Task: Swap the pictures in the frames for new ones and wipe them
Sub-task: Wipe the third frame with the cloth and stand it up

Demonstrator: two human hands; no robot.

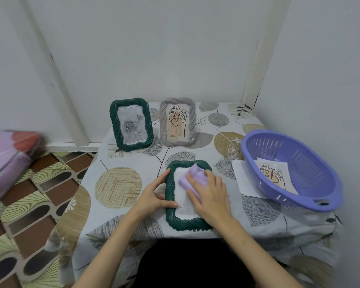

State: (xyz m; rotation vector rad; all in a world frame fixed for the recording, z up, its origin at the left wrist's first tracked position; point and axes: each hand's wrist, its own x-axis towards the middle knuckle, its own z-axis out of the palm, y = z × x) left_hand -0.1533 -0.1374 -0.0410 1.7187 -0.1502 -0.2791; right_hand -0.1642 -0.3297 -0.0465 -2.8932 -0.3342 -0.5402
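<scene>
A small table (195, 146) in a leaf-print cloth fills a pale-walled corner, with patterned floor at the left. At its near edge a green frame (170, 219) lies flat, face up, its long axis running from the near edge toward the back. The left hand (154, 194) grips the frame's left rail, thumb on the front of the rail and fingers curled at its outer side. The right hand (210, 196) lies on the glass with fingers fairly straight, pressing a lilac cloth (195, 173) that sticks out beyond the fingertips toward the frame's far right corner. What sits under the glass looks plain white; I cannot tell whether it is a picture.

The wipe looks under way. The uncovered glass lies to the left of and nearer than the right hand, so the next strokes probably run along the long axis, back toward the near edge, while the left hand steadies the frame.

At the back edge 2 frames stand upright: a green rose frame (131, 125) and, just beside it, a grey leaf frame (177, 122). At the right edge a purple basket (320, 192) holds a leaf print (272, 175), with a white sheet (240, 175) partly beneath it.
</scene>
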